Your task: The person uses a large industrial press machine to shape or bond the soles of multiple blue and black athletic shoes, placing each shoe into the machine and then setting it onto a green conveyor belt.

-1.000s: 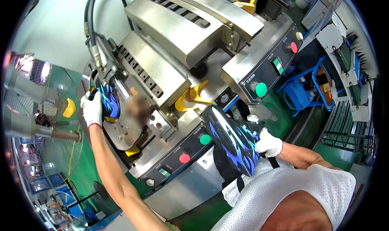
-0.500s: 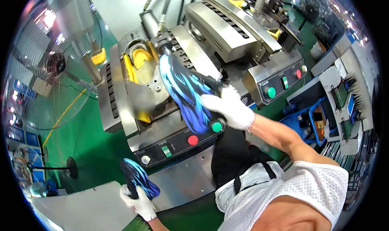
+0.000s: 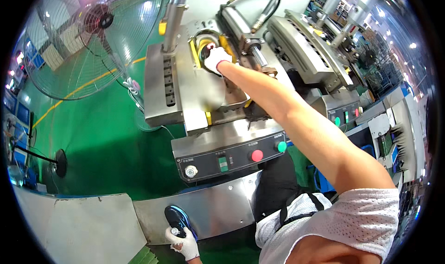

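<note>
My left hand (image 3: 184, 245), in a white glove, grips a dark sports shoe (image 3: 175, 215) with blue edging at the front, over the metal shelf. Its fingers are closed at the shoe's opening, by a small pale round part. My right arm reaches far forward, and the gloved right hand (image 3: 218, 61) is down in the cradle of a steel press (image 3: 160, 83), between yellow pads (image 3: 226, 45). Its fingers are curled over something dark in the cradle. Hand, forearm and a blurred patch hide most of that, so its kind cannot be made out.
The press's front panel (image 3: 241, 158) carries a red button (image 3: 257, 155), a green button (image 3: 281, 146) and a switch. A second press (image 3: 301, 48) stands to the right. A large wire-caged fan (image 3: 99, 23) is at left, and a pale table (image 3: 83, 222) at front left.
My right hand has gone forward from above the panel into the press cradle; the blue-patterned shoe it held no longer shows clearly. My left hand's shoe has turned from sole showing to opening showing.
</note>
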Available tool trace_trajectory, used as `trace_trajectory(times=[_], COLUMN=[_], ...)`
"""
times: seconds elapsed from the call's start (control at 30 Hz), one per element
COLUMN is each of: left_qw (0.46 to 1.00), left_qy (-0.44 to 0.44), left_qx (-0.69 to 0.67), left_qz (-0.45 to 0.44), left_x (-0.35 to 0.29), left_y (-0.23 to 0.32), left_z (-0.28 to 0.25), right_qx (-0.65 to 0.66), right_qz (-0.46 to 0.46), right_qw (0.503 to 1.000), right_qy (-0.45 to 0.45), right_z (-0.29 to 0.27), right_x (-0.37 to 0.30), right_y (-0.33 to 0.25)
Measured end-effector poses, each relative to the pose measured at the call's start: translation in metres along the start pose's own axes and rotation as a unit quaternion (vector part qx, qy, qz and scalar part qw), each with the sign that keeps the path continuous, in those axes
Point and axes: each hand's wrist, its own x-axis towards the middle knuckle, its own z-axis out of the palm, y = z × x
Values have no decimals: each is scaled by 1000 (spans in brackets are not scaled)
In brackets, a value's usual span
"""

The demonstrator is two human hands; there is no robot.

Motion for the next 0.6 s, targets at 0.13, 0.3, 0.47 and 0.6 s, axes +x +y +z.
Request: trace_trajectory(times=[0.13, 0.3, 0.47, 0.6], left_qw=[998, 1000, 999, 998], left_qy=[1, -6, 18, 6], left_qx=[50, 8, 42, 68], left_qz=[34, 9, -5, -9], left_x=[2, 4, 2, -6], left_y=[5, 0, -6, -2], left_z=[-1, 8, 11, 13], right_qx=[-12, -20, 51, 239], right_qz=[-5, -40, -145, -309], right_qw=[999, 999, 982, 917], right_qy=[-35, 10, -106, -80], right_z=[-4, 4, -67, -140], right_x=[14, 36, -47, -237], right_y=[-3, 19, 1, 63])
